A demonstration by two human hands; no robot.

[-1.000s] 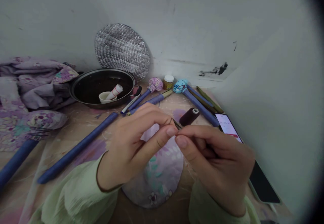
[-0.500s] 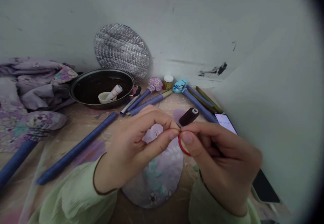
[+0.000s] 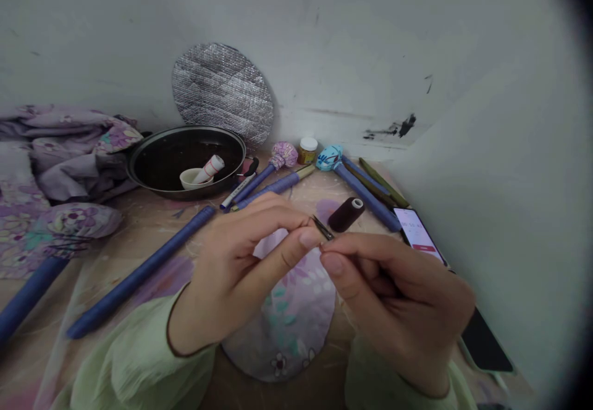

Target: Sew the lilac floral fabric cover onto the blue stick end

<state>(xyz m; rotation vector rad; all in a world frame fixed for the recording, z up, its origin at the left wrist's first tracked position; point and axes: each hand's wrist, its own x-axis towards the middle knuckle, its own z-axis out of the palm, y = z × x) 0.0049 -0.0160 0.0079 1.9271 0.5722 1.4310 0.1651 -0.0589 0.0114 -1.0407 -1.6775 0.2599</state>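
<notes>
Thumb and forefinger of my left hand (image 3: pixel 250 268) are pinched together, and what lies between them is too small to name. My right hand (image 3: pixel 393 292) pinches too, its fingertips meeting those of the left; what it holds is hidden. Dark pointed scissor tips (image 3: pixel 323 227) show just behind the fingertips. Below the hands lies a round piece of purple floral fabric (image 3: pixel 287 336), partly covered by my left hand. A spool of dark thread (image 3: pixel 346 214) lies on its side beyond my right hand.
A black pan (image 3: pixel 139 175) holds a small white cup (image 3: pixel 188 179). Blue-wrapped sticks (image 3: pixel 143 268) lie around, some with fabric heads. Purple fabric (image 3: pixel 69 157) is heaped at left. A silver round mat (image 3: pixel 222 92) leans on the wall. Two phones, one lit (image 3: pixel 417 231), lie at right.
Both hands have shifted slightly to the left. The dark scissor tips now show clearly, while the red loop is hidden behind my right hand. More of the lit phone is visible.
</notes>
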